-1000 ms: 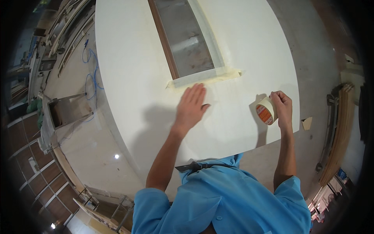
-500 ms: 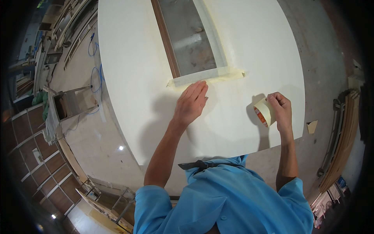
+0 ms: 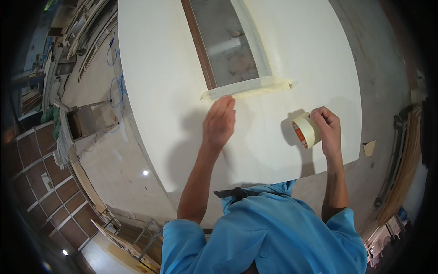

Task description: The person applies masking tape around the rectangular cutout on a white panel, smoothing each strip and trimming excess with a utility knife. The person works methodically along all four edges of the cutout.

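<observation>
A large white panel [image 3: 260, 150] lies before me, with a long rectangular cut-out [image 3: 230, 50] in it. Pale masking tape [image 3: 262, 86] runs across the near end of that cut-out, and more tape [image 3: 252, 32] follows its right side; brown wood edging [image 3: 198, 48] shows along the left. My left hand [image 3: 219, 123] is stretched flat, fingers together, its tips at the lower edge of the near strip toward its left end. In my right hand [image 3: 329, 128], pinched between thumb and fingers, is a roll of masking tape [image 3: 312, 129], tilted above the panel's right part.
On the left, a metal-framed stand [image 3: 93, 118] and a blue hose [image 3: 111, 91] are on the concrete floor. Stacked boards [image 3: 404, 169] lie along the far right, with a small tan scrap [image 3: 369, 148] near the panel's right edge. Long strips [image 3: 98, 36] lie at the upper left.
My left hand has slid a little to the left along the near tape strip. My right hand still holds the roll, nearly in place. The whole view has shifted slightly.
</observation>
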`<state>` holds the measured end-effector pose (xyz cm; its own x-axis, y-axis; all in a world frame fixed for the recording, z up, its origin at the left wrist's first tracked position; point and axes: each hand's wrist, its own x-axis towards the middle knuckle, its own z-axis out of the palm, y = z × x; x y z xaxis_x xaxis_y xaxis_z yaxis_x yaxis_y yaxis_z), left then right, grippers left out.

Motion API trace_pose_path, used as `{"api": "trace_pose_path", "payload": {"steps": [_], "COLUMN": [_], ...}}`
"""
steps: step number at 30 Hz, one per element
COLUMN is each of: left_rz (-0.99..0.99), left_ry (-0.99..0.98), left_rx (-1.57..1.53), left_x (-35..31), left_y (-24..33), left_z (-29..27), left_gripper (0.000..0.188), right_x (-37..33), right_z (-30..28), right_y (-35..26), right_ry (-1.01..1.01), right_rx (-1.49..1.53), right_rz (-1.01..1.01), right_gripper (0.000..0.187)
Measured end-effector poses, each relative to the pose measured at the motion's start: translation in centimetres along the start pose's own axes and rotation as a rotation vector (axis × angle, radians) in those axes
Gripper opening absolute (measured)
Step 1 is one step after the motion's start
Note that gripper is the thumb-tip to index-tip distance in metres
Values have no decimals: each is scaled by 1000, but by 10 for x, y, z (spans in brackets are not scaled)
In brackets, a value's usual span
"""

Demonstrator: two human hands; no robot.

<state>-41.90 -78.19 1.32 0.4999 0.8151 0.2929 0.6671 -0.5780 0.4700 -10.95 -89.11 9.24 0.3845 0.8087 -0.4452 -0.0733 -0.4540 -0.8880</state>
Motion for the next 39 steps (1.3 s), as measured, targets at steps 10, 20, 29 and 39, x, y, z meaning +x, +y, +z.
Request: {"api": "trace_pose_path", "payload": {"steps": [10,20,29,39], "left_rz": [-61,-171,-484,-651], "left_ry": [-118,-49,-282,-36], "left_rx": [262,292,-860,-735], "left_x": [-14,-18,-145,-338], "left_y": [-15,8,-6,-174], "left_z": [-25,-35,-183,-392], "left_gripper": [39,41,58,78], "right_x": [-31,-69,-149,-281], "right_z": [-17,8,222,539], "right_y": [17,5,-7,-19], "right_ry": [63,-45,-447,-753], "right_rx": [139,102,-242,-476], "right_rz": [-36,-149,-452,-862], "right_gripper": [18,13,30,41]}}
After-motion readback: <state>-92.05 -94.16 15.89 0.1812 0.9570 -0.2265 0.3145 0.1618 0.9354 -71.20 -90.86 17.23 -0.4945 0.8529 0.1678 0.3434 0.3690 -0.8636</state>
